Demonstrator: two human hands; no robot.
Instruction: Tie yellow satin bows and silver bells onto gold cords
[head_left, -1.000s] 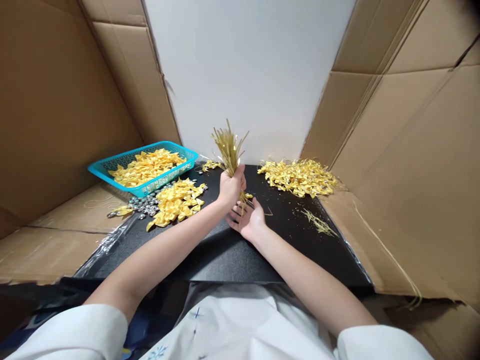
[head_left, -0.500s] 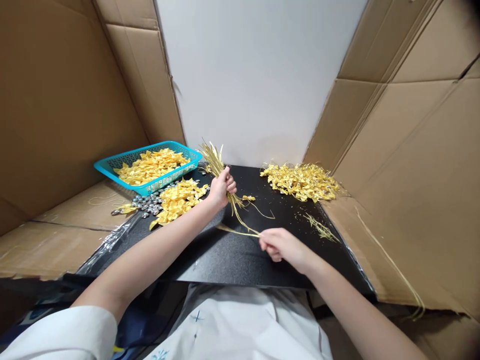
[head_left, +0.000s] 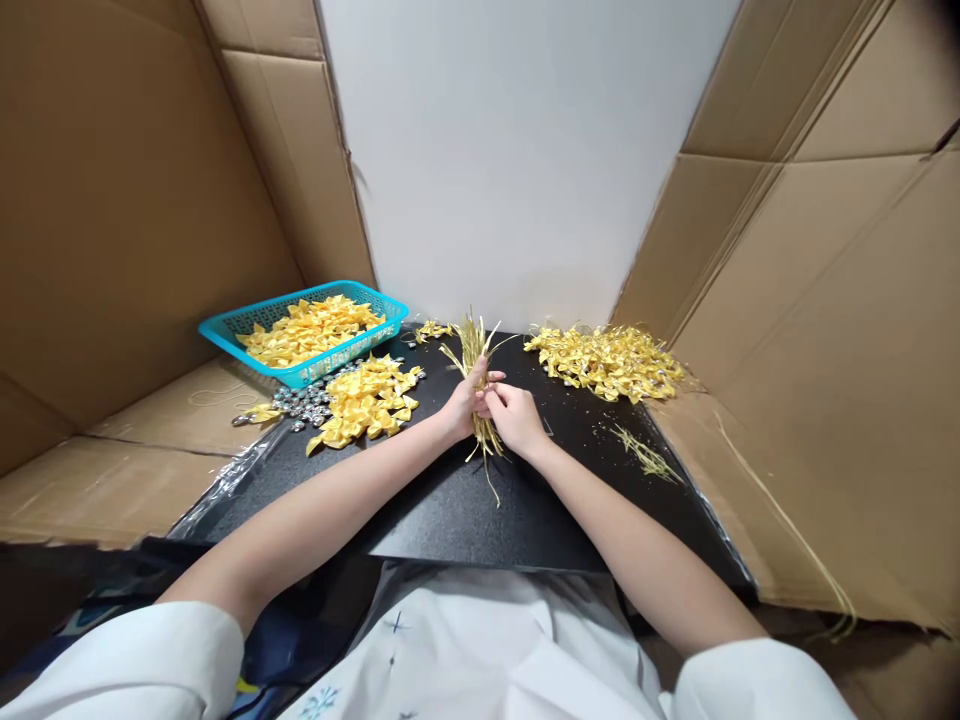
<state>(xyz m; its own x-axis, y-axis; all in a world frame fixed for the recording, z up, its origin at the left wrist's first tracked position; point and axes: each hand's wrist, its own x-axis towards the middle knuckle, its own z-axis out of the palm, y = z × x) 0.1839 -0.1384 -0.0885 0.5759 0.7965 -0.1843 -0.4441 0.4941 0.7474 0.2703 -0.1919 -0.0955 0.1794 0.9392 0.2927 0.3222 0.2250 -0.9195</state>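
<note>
Gripping the strands (head_left: 474,345) in the left hand (head_left: 463,407) with fingers closed round their middle, roughly upright over the table (head_left: 450,525), between the bows (head_left: 367,405) and the heap (head_left: 604,362). Touching them with the right hand's (head_left: 517,418) curled fingers; cannot tell whether pinching any.

One strand bundle (head_left: 472,345), one basket (head_left: 330,362)

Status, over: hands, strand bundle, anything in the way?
Left hand holding golden strand bundle. Right hand fingers at its middle. Yellow piles off both sides, left and right; nothing seen blocking the hands.
</note>
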